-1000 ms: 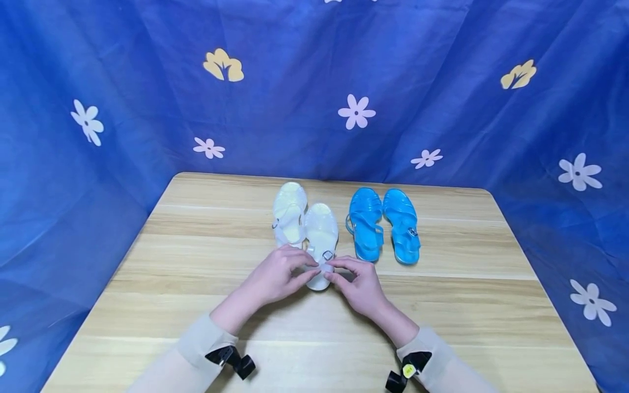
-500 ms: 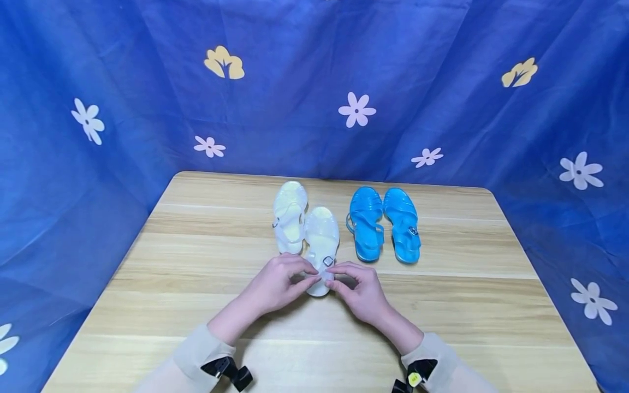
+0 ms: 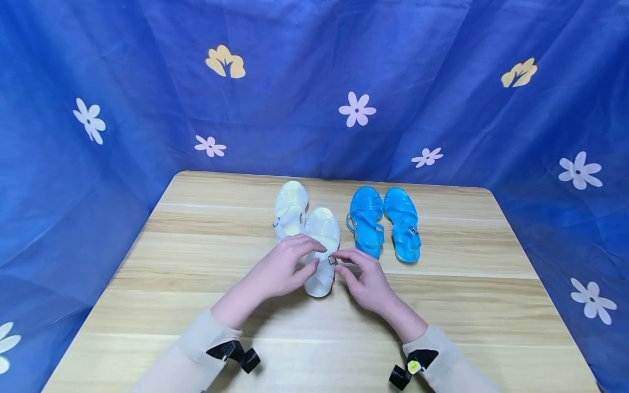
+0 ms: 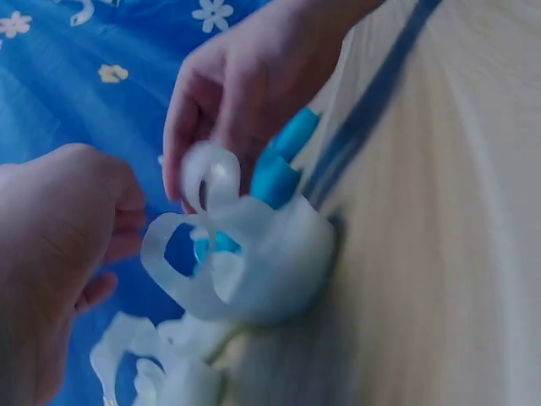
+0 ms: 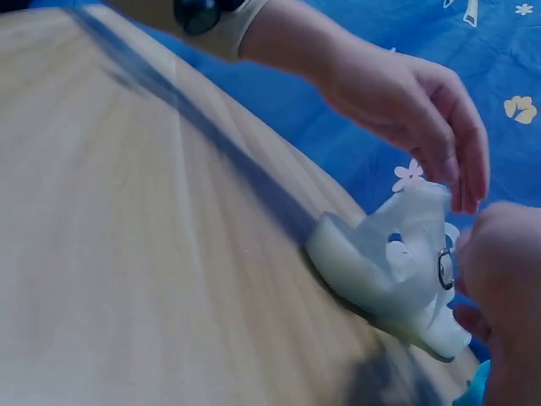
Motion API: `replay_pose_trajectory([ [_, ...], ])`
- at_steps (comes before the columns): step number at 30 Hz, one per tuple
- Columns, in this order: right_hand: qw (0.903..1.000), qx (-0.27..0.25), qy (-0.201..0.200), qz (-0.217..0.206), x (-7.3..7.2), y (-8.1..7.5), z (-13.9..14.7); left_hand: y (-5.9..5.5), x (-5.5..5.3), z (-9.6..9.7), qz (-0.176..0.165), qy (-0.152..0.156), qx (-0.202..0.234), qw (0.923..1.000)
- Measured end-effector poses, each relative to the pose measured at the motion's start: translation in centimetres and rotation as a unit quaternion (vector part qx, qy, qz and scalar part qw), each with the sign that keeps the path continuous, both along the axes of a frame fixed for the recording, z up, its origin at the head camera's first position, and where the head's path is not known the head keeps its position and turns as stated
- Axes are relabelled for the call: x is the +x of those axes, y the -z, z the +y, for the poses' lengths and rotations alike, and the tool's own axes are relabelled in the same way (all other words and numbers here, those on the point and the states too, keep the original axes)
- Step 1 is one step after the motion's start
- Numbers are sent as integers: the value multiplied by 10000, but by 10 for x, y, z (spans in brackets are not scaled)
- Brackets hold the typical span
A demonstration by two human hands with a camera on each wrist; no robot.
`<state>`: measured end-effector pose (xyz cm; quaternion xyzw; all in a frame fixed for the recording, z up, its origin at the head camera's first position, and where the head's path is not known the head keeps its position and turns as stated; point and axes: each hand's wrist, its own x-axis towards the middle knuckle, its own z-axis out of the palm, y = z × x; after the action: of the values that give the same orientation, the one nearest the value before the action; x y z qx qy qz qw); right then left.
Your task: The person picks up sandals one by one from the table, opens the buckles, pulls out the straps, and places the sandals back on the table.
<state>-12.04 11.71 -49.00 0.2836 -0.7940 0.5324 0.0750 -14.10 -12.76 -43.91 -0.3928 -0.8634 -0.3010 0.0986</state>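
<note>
A white jelly sandal (image 3: 321, 226) lies sole down on the table, toe toward the back. Its small metal buckle (image 3: 332, 260) shows on the right side of the strap. My right hand (image 3: 367, 281) pinches the strap at that buckle with thumb and forefinger. Over the sandal's left side is my left hand (image 3: 284, 268), its thumb and forefinger spread apart with nothing gripped between them. In the left wrist view the white strap (image 4: 173, 266) stands up in loops. The other white sandal (image 3: 291, 197) sits to the left, its heel covered by my left hand.
Two blue jelly sandals, one (image 3: 365, 204) beside my right hand and one (image 3: 400, 204) farther right, lie with toes toward the back. Under everything is a light wooden table (image 3: 196, 305). A blue flowered cloth (image 3: 295, 109) rises behind its back edge.
My left hand has let go of the strap, moved up slightly and spread its fingers. My right hand has shifted from the strap's end up to the buckle. The sandal slid slightly toward me earlier.
</note>
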Motion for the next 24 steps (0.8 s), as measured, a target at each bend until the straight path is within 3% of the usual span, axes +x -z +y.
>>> replay_pose_trajectory([
  [5, 9953, 948, 39, 173, -11, -5, -4, -8, -8, 13, 78, -184, -1237, 9921],
  [8, 9912, 1319, -99, 95, -16, -8, -6, -7, -10, 16, -1, -294, -1657, 9857],
  [13, 9872, 1568, -68, -281, -21, -12, -4, -4, -12, 20, -231, -547, -1604, 9853],
  [18, 9826, 1751, 101, -618, -21, -9, -2, -1, -15, 24, -198, -487, -1424, 9884],
  [24, 9847, 999, 378, -1375, -21, -7, 1, 1, -18, 28, -309, -227, -1263, 9913],
])
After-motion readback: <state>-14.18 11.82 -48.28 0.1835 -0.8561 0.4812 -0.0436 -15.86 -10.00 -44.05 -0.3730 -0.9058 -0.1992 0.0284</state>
